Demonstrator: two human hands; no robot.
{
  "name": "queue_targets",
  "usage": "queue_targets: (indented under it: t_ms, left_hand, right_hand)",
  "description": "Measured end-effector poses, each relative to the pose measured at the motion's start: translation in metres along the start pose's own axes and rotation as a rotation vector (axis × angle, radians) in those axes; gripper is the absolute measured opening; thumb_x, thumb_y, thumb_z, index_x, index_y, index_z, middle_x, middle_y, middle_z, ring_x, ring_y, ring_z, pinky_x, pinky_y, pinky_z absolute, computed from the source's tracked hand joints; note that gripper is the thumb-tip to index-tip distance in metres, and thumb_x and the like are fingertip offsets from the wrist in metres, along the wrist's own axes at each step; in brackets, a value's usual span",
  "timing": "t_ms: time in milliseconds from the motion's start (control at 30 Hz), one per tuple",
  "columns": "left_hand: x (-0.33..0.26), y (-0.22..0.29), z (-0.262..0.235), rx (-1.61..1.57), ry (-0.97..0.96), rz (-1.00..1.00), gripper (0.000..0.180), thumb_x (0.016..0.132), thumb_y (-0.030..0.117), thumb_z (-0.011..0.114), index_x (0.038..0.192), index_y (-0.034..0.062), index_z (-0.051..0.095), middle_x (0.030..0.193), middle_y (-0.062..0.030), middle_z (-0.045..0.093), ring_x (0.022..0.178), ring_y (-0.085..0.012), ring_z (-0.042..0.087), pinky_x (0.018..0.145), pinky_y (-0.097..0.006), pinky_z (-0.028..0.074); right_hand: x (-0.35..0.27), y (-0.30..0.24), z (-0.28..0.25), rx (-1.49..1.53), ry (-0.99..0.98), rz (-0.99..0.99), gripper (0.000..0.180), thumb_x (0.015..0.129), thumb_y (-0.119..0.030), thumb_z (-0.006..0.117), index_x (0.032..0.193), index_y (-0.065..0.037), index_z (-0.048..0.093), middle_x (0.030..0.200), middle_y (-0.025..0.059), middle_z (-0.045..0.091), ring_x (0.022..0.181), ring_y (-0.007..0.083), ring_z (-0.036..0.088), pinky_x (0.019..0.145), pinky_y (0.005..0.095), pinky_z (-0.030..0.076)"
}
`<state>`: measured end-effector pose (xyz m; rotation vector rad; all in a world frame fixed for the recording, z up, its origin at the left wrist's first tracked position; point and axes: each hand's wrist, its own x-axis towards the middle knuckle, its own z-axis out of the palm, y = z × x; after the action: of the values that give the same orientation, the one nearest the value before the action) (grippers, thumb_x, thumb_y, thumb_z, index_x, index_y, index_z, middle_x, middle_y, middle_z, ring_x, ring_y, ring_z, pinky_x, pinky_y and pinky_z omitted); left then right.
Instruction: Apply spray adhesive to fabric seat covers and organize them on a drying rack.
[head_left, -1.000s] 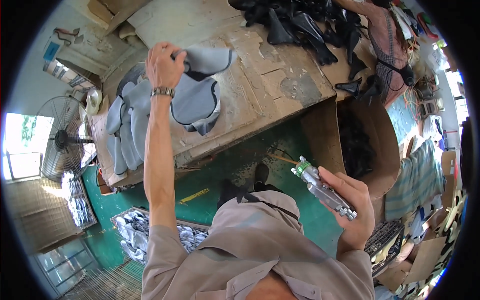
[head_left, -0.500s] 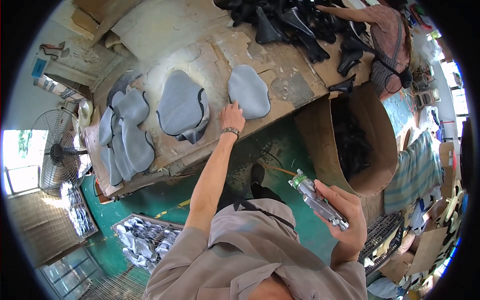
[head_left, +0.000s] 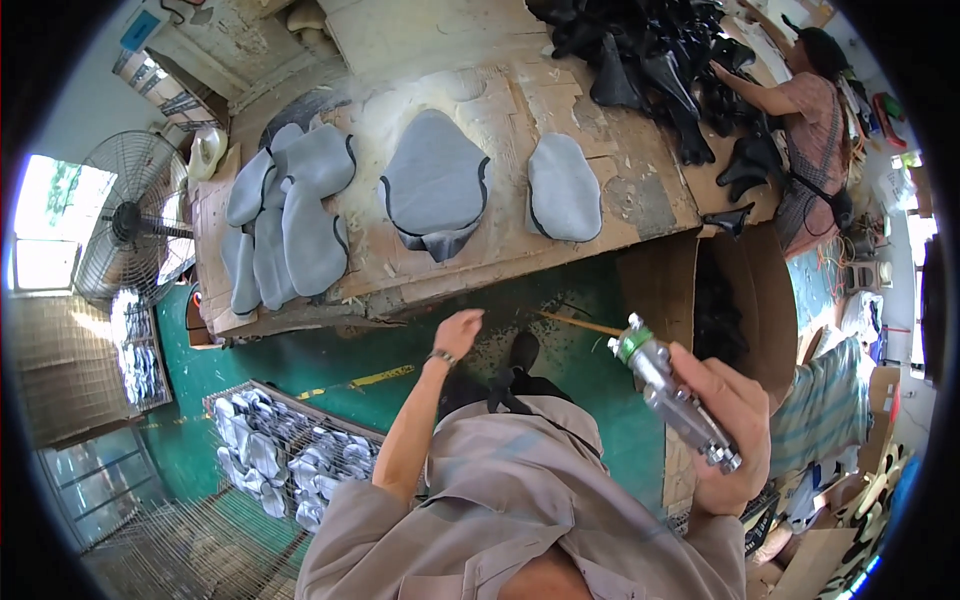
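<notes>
My right hand (head_left: 738, 425) is wrapped round a metal spray gun (head_left: 680, 400) with a green ring, held to the right of my body. My left hand (head_left: 460, 332) hovers past the table's near edge, above the floor, with loosely bent fingers and nothing visible in them. On the table, nearest to it, lies a large grey pad-shaped cover (head_left: 437, 178) with black edging and a dark folded lower end. A smaller grey cover (head_left: 566, 188) rests alone to its right. Several more grey covers (head_left: 315, 240) overlap in a group at the left.
Brown cardboard lines the worktable (head_left: 375, 285). Black bicycle saddles (head_left: 660, 80) are heaped at the far right, where a co-worker (head_left: 815, 130) reaches in. A cardboard box (head_left: 775, 300) stands below. At left are a fan (head_left: 125, 220) and a wire rack (head_left: 285, 450) of silvery pieces.
My left hand has drawn back from the smaller grey cover to beyond the table edge. The view has shifted, so the table's contents appear farther right. My right hand still grips the spray gun.
</notes>
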<state>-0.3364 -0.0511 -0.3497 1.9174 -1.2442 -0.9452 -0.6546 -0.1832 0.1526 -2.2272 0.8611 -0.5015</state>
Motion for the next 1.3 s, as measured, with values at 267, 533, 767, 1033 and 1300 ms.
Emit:
queue_targets:
  t_ms: [267, 533, 767, 1033, 1300]
  left_hand:
    - [-0.21, -0.23, -0.044, 0.597, -0.693, -0.694, 0.022, 0.095, 0.028, 0.062, 0.107, 0.017, 0.076, 0.102, -0.0044, 0.077, 0.091, -0.0251, 0.074, 0.079, -0.045, 0.059]
    - [-0.252, -0.245, -0.058, -0.606, 0.053, -1.297, 0.025, 0.093, 0.015, 0.064, 0.117, 0.0176, 0.071, 0.097, -0.0038, 0.074, 0.081, -0.0236, 0.071, 0.07, -0.047, 0.057]
    - [-0.2, -0.278, -0.102, -0.932, -0.131, -0.889, 0.014, 0.097, 0.023, 0.056, 0.097, 0.0168, 0.068, 0.083, 0.0011, 0.065, 0.073, -0.0184, 0.064, 0.056, -0.037, 0.052]
    - [-0.099, -0.267, -0.102, -0.196, -0.486, -0.643, 0.018, 0.091, 0.032, 0.065, 0.093, 0.0149, 0.06, 0.066, -0.0015, 0.051, 0.059, -0.0209, 0.055, 0.052, -0.032, 0.048]
    - [-0.113, -0.266, -0.101, -0.263, -0.538, -0.747, 0.034, 0.1, 0.037, 0.061, 0.119, 0.01, 0.06, 0.098, -0.003, 0.062, 0.081, -0.0228, 0.062, 0.064, -0.033, 0.054]
  right_hand:
    - [0.007, -0.06, 0.02, -0.17, -0.107, -0.065, 0.08, 0.067, -0.012, 0.074, 0.143, 0.005, 0.056, 0.091, 0.0151, 0.066, 0.072, 0.0311, 0.066, 0.067, 0.0371, 0.054]
    - [0.014, -0.132, 0.089, -0.181, 0.266, 0.275, 0.06, 0.068, -0.002, 0.07, 0.128, 0.002, 0.07, 0.087, 0.0159, 0.068, 0.078, 0.0267, 0.065, 0.074, 0.0324, 0.05]
    - [-0.007, -0.165, 0.1, -0.083, 0.007, 0.08, 0.069, 0.079, -0.013, 0.075, 0.142, 0.004, 0.054, 0.116, 0.0211, 0.07, 0.102, 0.0384, 0.071, 0.086, 0.0429, 0.058]
    - [-0.058, -0.184, 0.187, -0.144, 0.17, 0.006, 0.069, 0.07, -0.008, 0.076, 0.132, 0.009, 0.05, 0.099, 0.0183, 0.061, 0.098, 0.0377, 0.065, 0.076, 0.0458, 0.053]
    - [-0.082, -0.211, 0.204, -0.163, 0.224, 0.068, 0.064, 0.069, -0.007, 0.078, 0.126, 0.009, 0.052, 0.099, 0.0189, 0.062, 0.098, 0.0382, 0.066, 0.074, 0.0455, 0.053]
